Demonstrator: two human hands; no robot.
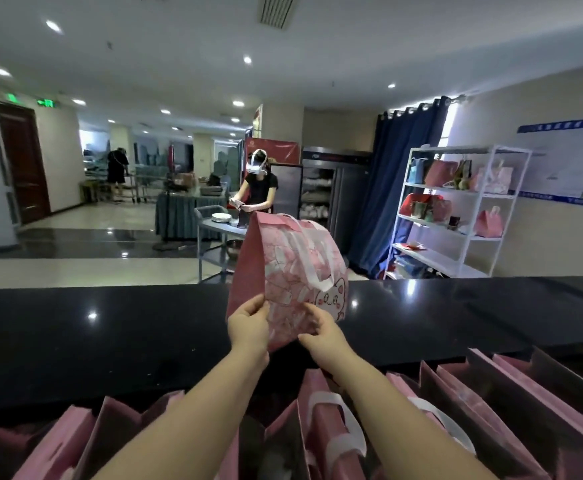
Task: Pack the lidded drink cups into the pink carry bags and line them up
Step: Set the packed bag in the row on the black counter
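Note:
A pink carry bag [283,268] with white handles and a cartoon cat print is held up above the black counter [110,334]. My left hand [250,325] pinches its lower left edge. My right hand [321,332] grips its lower right corner. The bag is partly folded and its handles drape over the front. A row of several more pink bags [331,427] stands along the bottom of the view, below my forearms. No drink cup shows plainly.
Beyond the counter, a person wearing a headset [258,188] works at a grey cart [213,223]. A white shelf [456,209] with pink bags stands at the right by a blue curtain [394,188]. Another person stands far back left.

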